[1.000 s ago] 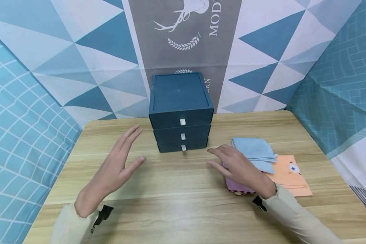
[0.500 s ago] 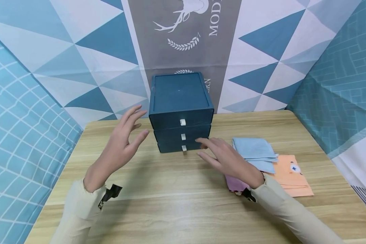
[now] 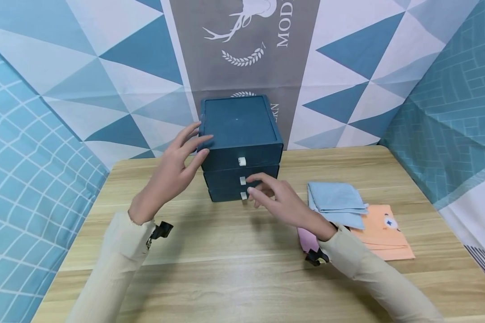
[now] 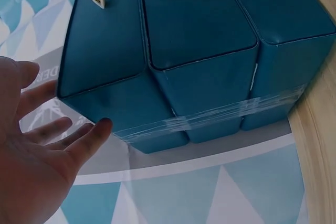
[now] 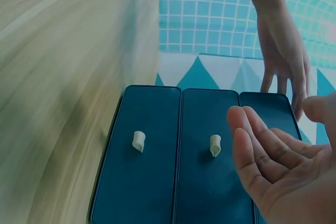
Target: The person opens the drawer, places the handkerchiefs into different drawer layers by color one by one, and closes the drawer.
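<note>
A dark blue three-drawer box (image 3: 238, 121) stands at the back of the table, all its drawers closed. Each front carries a small white pull tab, such as the top one (image 3: 242, 161) and the middle one (image 3: 243, 181). My left hand (image 3: 165, 175) is at the box's upper left edge, fingers spread and gently bent; in the left wrist view its fingertips (image 4: 104, 125) overlap the side wall. In front of the lower drawers my right hand (image 3: 284, 204) hovers, thumb and forefinger apart, close to the middle and bottom tabs. Nothing is in either palm.
To the right lie folded cloths: a light blue one (image 3: 335, 197), an orange one (image 3: 388, 224) with a printed figure, and a purple one (image 3: 307, 240) partly behind my right forearm. Clear tape (image 4: 210, 119) runs across the box's side. Patterned fabric hangs behind the wooden table (image 3: 226, 269).
My left hand has moved forward and right, up to the box's upper left edge. My right hand has moved left from beside the cloths to the drawer tabs. Box and cloths stay put.
</note>
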The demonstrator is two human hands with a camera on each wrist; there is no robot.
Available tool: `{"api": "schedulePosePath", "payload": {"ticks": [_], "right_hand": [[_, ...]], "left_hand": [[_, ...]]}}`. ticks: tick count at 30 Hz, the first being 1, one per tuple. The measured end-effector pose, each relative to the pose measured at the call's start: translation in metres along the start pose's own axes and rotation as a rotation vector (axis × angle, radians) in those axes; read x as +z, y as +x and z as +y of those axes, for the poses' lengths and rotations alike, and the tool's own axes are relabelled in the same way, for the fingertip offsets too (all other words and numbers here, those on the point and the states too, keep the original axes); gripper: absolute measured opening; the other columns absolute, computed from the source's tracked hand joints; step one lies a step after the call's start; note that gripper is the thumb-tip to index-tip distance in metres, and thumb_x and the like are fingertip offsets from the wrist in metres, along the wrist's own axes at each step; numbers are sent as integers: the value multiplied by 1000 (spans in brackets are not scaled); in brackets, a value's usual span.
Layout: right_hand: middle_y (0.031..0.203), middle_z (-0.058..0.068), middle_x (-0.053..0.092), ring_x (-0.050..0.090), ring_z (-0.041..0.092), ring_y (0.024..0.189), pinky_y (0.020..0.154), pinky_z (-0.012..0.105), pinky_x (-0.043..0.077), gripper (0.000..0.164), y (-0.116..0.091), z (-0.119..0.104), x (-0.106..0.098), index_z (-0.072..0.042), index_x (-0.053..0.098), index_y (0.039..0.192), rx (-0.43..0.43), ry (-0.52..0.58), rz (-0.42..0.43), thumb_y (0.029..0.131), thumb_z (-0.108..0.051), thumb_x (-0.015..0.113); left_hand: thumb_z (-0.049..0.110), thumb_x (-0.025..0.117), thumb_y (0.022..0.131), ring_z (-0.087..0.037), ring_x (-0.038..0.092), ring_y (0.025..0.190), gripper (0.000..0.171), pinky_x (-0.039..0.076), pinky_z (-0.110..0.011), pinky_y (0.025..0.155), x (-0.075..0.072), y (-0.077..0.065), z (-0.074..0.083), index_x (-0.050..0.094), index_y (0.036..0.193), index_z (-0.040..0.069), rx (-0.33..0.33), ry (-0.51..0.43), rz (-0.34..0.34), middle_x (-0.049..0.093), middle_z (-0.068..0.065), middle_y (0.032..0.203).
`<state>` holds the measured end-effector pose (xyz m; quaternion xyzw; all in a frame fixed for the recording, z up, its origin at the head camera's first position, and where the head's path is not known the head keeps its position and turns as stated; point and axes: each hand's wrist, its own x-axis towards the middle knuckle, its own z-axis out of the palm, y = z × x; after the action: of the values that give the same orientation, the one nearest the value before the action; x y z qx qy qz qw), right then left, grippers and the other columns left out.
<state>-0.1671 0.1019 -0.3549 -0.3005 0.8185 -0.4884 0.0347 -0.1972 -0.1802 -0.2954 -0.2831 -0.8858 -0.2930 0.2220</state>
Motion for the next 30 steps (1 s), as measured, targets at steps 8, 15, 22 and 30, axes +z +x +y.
{"api": "schedulePosePath", "payload": {"ticks": [8, 15, 22, 30], "right_hand": [[88, 13, 72, 71, 29, 74, 72, 51, 57, 42, 20, 5, 1, -4, 59, 131, 112, 243, -14, 105, -35, 50], [90, 18, 71, 68, 32, 68, 61, 40, 58, 45, 34, 9, 2, -3, 59, 134, 120, 466, -85, 106, -36, 49], [84, 17, 69, 59, 20, 54, 47, 27, 48, 48, 50, 10, 6, 0, 61, 130, 148, 639, -142, 107, -40, 44], [79, 11, 66, 54, 17, 50, 44, 27, 44, 43, 58, 14, 2, 3, 65, 116, 143, 740, -130, 106, -35, 48]], "left_hand": [[30, 52, 105, -19, 34, 146, 37, 41, -49, 109, 5, 17, -11, 65, 134, 12, -12, -24, -29, 39, -2, 157], [26, 51, 105, -16, 36, 145, 37, 34, -48, 114, 6, 22, -14, 62, 136, 11, -3, -59, -93, 53, -4, 147], [24, 52, 105, -16, 41, 142, 34, 39, -47, 111, 12, 23, -18, 65, 134, 10, 15, -92, -49, 58, -4, 141], [23, 53, 105, -16, 46, 138, 32, 39, -42, 112, 16, 22, -18, 68, 131, 12, -2, -124, 3, 61, -2, 137]]}}
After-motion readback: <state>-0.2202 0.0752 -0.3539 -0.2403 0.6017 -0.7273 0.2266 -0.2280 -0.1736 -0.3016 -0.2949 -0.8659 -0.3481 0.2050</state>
